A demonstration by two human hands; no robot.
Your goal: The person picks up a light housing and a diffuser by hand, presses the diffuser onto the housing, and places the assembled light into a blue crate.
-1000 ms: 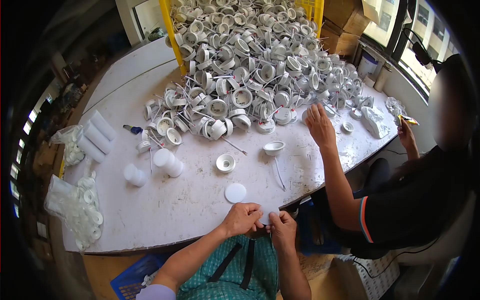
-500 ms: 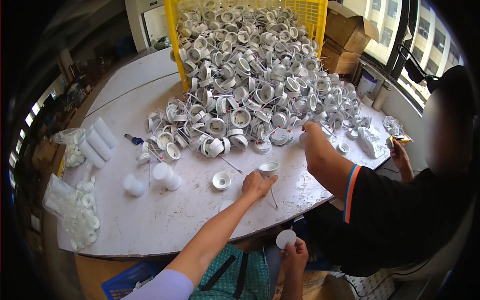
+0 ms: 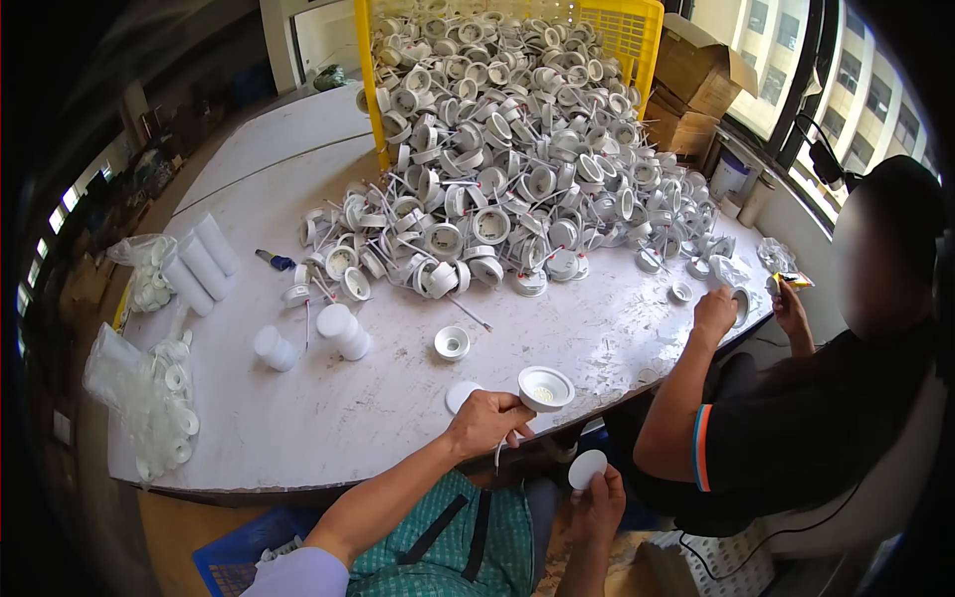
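My left hand (image 3: 489,423) grips a white round lamp housing (image 3: 546,389) by its side, over the table's front edge. Its open face is tilted up, showing a small board with dots inside, and a thin wire hangs beneath. Lower and to the right, my right hand (image 3: 599,500) pinches a flat white disc (image 3: 588,469) between thumb and fingers, above my lap. Another white disc (image 3: 464,396) lies on the table behind my left hand, and a white ring-shaped part (image 3: 452,343) sits a little farther back.
A large heap of white lamp housings (image 3: 497,179) spills from a yellow crate (image 3: 372,80). Stacks of white discs (image 3: 343,331), a blue cutter (image 3: 275,260) and plastic-bagged parts (image 3: 149,398) lie at left. A co-worker (image 3: 776,428) sits at right, holding a housing and a small packet.
My left hand has drawn the lamp housing from the table toward me and tilted its face up. The disc in my right hand is slightly higher. The co-worker's arm has pulled back from the heap.
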